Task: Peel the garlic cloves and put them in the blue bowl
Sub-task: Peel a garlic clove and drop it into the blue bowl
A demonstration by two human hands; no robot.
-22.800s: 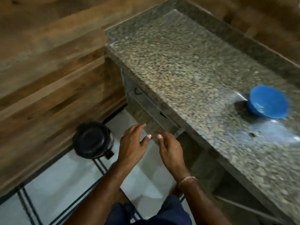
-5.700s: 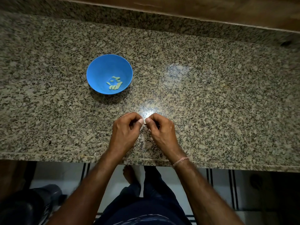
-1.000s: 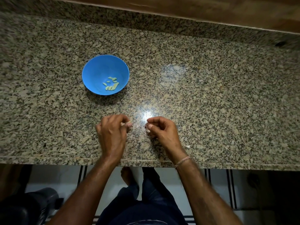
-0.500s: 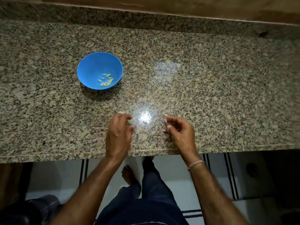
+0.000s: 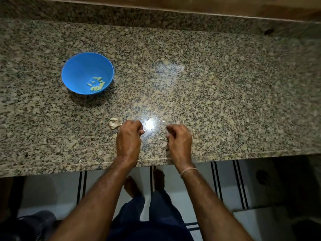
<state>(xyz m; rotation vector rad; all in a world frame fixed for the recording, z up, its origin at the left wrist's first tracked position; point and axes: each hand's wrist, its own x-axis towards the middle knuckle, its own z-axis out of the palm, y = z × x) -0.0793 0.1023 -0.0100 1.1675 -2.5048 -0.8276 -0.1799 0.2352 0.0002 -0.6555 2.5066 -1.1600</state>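
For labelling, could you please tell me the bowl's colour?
The bowl is bright blue, seen best in the head view.

1. Blue bowl [image 5: 78, 73] sits upright, mouth open.
2. Peeled cloves [image 5: 96, 83], pale yellow-green, huddle at that bowl's bottom.
3. Papery garlic clump [image 5: 113, 123] lies outside the bowl, toward its near right.

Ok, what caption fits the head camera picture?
On a stone counter: left hand beside garlic bits, right hand close by, peeled cloves in the blue bowl.
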